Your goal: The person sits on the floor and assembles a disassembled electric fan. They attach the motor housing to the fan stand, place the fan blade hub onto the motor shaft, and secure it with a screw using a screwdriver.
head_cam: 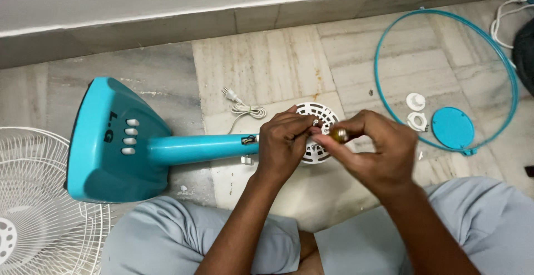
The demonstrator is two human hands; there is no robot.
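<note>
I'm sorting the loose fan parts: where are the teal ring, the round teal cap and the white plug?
teal ring [384, 94], head view, left arc of hoop.
round teal cap [452, 127], head view, disc centre.
white plug [228, 93], head view, plug body.

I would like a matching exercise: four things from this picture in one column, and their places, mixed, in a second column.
1. white fan grille
2. teal ring
3. white power plug
4. small brass part

a. in the right hand's fingers
b. floor, top right
c. floor, bottom left
d. floor, above the teal fan pole

Pairs: 1-c, 2-b, 3-d, 4-a
</note>
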